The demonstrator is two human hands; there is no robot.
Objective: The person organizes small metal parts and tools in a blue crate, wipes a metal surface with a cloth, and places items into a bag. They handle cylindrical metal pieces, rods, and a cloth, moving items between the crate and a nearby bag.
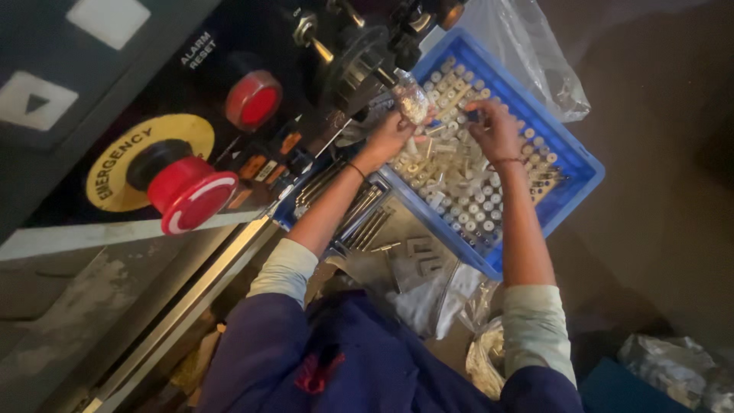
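1. Two red knobs sit on the dark machine panel at far left: a mushroom button (pixel 191 195) and a smaller round button (pixel 254 99).
2. Left hand (pixel 390 136) pinches a small clear bag of parts (pixel 411 99), lifted over the crate's near corner.
3. Right hand (pixel 495 130) closes its fingers on a small dark piece, too tiny to identify, above the pale cylinders (pixel 466 191) filling the blue crate (pixel 577 164).

The blue tray (pixel 575 162) is packed with small pale parts (pixel 466 183), leaving hardly any bare bottom to reach between them. On its left, the black machine panel (pixel 153 92) with its red knob (pixel 191 199) crowds close. To the right, the dark floor (pixel 657 99) lies open for passing.
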